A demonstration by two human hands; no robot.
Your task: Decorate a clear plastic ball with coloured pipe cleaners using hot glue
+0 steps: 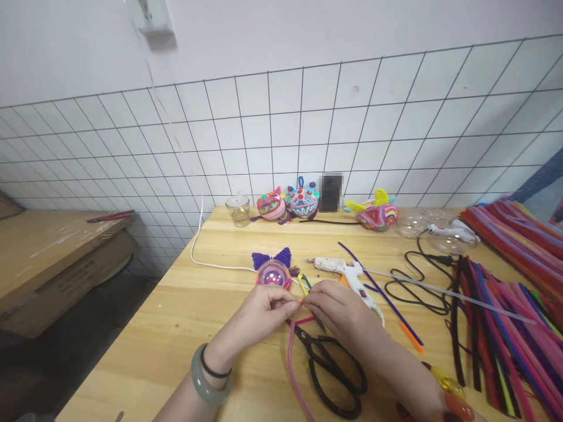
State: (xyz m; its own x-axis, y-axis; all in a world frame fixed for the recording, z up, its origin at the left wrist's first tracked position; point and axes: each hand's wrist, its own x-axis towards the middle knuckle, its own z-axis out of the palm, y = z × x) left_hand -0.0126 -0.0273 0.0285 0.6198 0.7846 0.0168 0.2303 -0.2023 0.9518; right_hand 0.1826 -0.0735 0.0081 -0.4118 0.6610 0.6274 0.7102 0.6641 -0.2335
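Between my two hands is a pink pipe cleaner (292,357), pinched near its end; its long tail hangs down toward the front of the table. My left hand (273,309) closes thumb and fingertips on it, and my right hand (341,310) meets it from the other side with fingers pressed together. Just beyond my left hand lies a round craft piece (273,274) with purple ears and pink rings, partly hidden by that hand. Black-handled scissors (334,369) lie below my hands. A white glue gun (338,268) rests behind my right hand.
Several finished craft figures, including a blue one (302,200), stand by the wall near a glass cup (238,210). Bundles of pipe cleaners (497,328) cover the right side. A black cord (417,287), a clear glue stick (466,296) and a purple pipe cleaner (387,302) lie nearby.
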